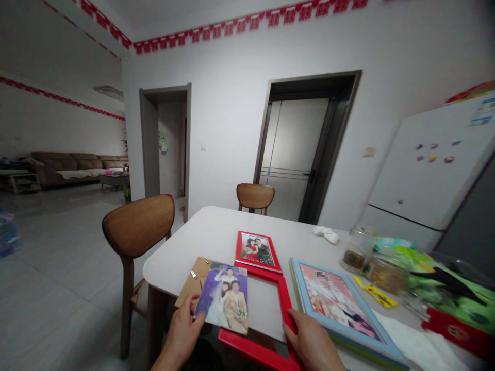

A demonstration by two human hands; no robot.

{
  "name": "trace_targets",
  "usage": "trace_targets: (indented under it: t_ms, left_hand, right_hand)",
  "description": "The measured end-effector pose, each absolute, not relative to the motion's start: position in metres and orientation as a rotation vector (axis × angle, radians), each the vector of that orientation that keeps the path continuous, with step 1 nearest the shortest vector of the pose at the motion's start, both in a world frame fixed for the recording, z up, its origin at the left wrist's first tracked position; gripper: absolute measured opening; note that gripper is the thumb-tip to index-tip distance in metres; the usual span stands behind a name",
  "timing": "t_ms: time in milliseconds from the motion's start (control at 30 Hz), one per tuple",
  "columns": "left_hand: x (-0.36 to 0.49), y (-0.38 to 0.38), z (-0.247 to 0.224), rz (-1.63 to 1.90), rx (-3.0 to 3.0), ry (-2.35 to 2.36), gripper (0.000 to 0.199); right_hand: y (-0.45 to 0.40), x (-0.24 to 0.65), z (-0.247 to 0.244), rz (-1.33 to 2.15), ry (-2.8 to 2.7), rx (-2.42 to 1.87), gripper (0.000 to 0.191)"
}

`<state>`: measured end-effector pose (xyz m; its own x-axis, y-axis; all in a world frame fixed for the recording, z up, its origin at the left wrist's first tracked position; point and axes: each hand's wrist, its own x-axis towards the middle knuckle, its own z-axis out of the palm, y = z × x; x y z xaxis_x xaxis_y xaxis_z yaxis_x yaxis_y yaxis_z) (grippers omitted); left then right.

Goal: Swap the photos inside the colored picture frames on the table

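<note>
My left hand (182,330) pinches the lower left edge of a loose photo (226,299) with a purple background. Under that photo, partly hidden, lies a brown backing board (189,281) with small metal clips. My right hand (313,340) grips the right side of an empty red frame (255,348), fingers curled round its edge. The photo overlaps the frame's left part. Just beyond is a smaller red frame (259,251) holding a picture. To the right of my right hand lies a blue frame (344,309) with a picture in it.
The white table (220,221) has glass jars (353,250), green packages (436,288), a yellow sachet (381,296), crumpled tissue (326,234) and white paper (421,345) on its right. Wooden chairs (141,226) stand at the left and far sides.
</note>
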<state>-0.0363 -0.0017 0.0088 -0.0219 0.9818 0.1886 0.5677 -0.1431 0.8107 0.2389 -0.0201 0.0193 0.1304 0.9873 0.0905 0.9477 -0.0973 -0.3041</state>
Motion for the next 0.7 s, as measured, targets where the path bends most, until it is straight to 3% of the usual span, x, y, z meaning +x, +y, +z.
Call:
trace_targets:
  t_ms: [333,500,700]
  left_hand:
    - [-0.039,-0.008,0.012,0.914,2.109,1.815,0.035]
    - [-0.017,-0.016,0.013,0.881,2.334,1.589,0.047]
    - [0.023,-0.024,0.033,0.568,2.359,1.444,0.059]
  right_hand:
    - [-0.023,0.236,0.018,0.14,-1.915,-2.182,0.038]
    - [-0.022,0.236,0.016,0.118,-1.917,-2.168,0.037]
    - [-0.023,0.234,0.021,0.135,-1.925,-2.173,0.033]
